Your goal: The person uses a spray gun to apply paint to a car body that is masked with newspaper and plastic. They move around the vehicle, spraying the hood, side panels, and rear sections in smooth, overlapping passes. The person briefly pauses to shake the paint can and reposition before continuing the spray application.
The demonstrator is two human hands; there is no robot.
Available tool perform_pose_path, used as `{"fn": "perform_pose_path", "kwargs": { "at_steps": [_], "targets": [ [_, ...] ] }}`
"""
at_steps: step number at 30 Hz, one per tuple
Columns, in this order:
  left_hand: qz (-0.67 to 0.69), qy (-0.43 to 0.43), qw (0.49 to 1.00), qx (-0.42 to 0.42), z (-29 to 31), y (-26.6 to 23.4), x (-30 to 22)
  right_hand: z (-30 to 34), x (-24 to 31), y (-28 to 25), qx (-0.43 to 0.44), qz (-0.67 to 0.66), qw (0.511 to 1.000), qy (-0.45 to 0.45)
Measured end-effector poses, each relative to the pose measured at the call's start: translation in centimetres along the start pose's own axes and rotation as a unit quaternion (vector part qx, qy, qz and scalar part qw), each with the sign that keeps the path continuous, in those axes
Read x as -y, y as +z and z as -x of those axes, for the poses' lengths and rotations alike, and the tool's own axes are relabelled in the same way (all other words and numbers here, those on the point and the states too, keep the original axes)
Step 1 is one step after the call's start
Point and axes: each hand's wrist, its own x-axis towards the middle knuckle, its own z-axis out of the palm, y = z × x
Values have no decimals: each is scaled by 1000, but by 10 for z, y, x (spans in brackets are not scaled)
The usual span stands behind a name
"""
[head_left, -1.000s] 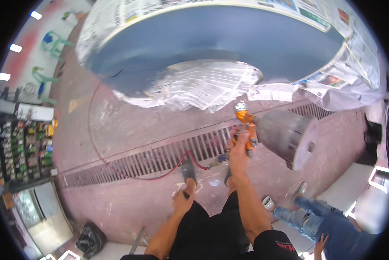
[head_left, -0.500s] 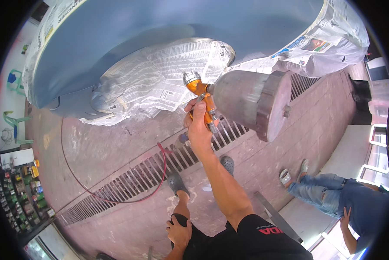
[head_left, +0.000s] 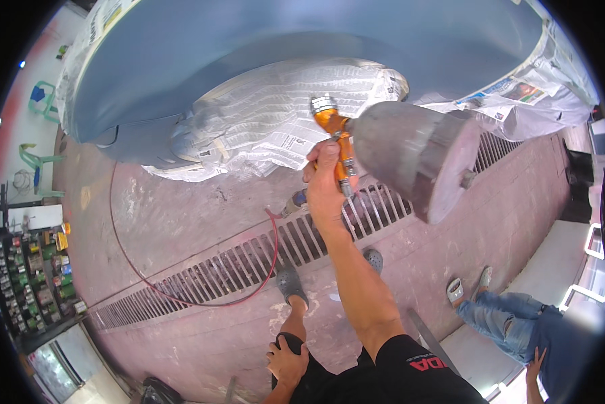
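In my right hand [head_left: 327, 192] is a spray gun [head_left: 345, 151] with an orange body and a silver nozzle cap; my fingers are closed round its handle. A large, dusty grey paint cup [head_left: 417, 151] sticks out from its right side. The nozzle points up toward a blue-grey car body panel [head_left: 248, 50], in front of newspaper masking [head_left: 269, 114] that fills the wheel arch. The trigger is mostly hidden by my hand. My left hand [head_left: 288, 363] lies on my left knee, fingers spread and holding nothing.
A long floor grating [head_left: 215, 273] runs under my feet. A red hose [head_left: 275, 246] loops across it. At right stands another person [head_left: 518, 323] in jeans. Green plastic chairs [head_left: 40, 161] and a shelf of small cans [head_left: 33, 283] are at left.
The whole scene has shifted rightward in view. Against the masking paper, the spray gun sits slightly farther left, still in my right hand. My left hand stays on the knee.
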Motion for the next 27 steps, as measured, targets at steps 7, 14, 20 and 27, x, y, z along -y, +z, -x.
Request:
{"fn": "perform_pose_path", "kwargs": {
  "at_steps": [7,14,20,27],
  "targets": [
    [23,5,1000,10,1,-2,-1,41,-73,26,172,263,939,-143],
    [7,-12,1000,20,10,2,2,54,-28,11,175,89,980,-34],
    [-6,17,1000,19,16,12,0,7,25,-51,21,125,991,-43],
    [4,29,999,15,18,10,7,-17,90,-73,-112,156,978,-79]
  ]
}}
